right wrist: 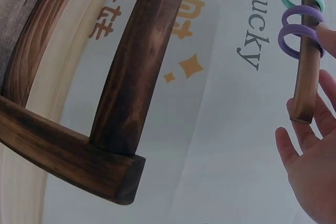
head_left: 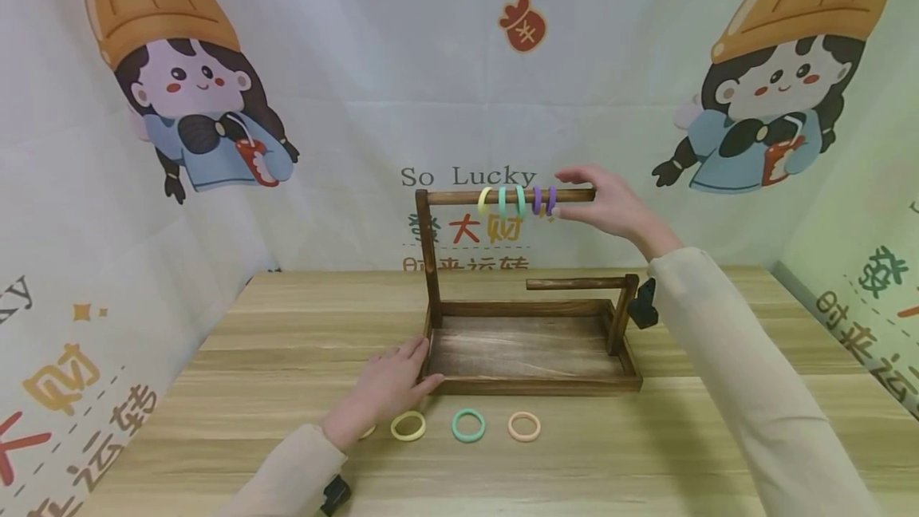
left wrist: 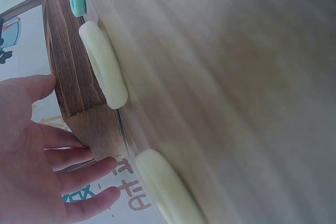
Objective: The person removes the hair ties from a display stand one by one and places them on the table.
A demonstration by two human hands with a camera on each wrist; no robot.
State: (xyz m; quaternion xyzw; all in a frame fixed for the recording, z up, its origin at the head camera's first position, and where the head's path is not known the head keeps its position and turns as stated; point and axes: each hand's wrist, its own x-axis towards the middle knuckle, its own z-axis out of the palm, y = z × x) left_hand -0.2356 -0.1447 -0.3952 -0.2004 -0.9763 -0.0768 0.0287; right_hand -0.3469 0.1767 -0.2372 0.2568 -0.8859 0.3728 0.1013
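Note:
A dark wooden rack stands on the table, and its upper rod [head_left: 452, 197] carries a yellow ring [head_left: 484, 200], two green rings [head_left: 511, 201] and two purple rings [head_left: 544, 200]. My right hand [head_left: 569, 195] is at the rod's free end, thumb above and fingers below, with a fingertip [right wrist: 325, 38] touching the outer purple ring [right wrist: 296, 38]. My left hand [head_left: 424, 361] lies flat on the table, its fingers [left wrist: 79, 174] against the front left corner of the rack's tray [head_left: 531, 385]. Next to it lie a yellow ring [head_left: 408, 426], a green ring [head_left: 468, 425] and a peach ring [head_left: 524, 426].
Another pale ring [head_left: 368, 431] peeks out from under my left wrist. A shorter lower rod [head_left: 577, 284] juts left from the rack's right post. Printed cloth [head_left: 323, 102] closes off the back and both sides of the wooden table [head_left: 287, 341].

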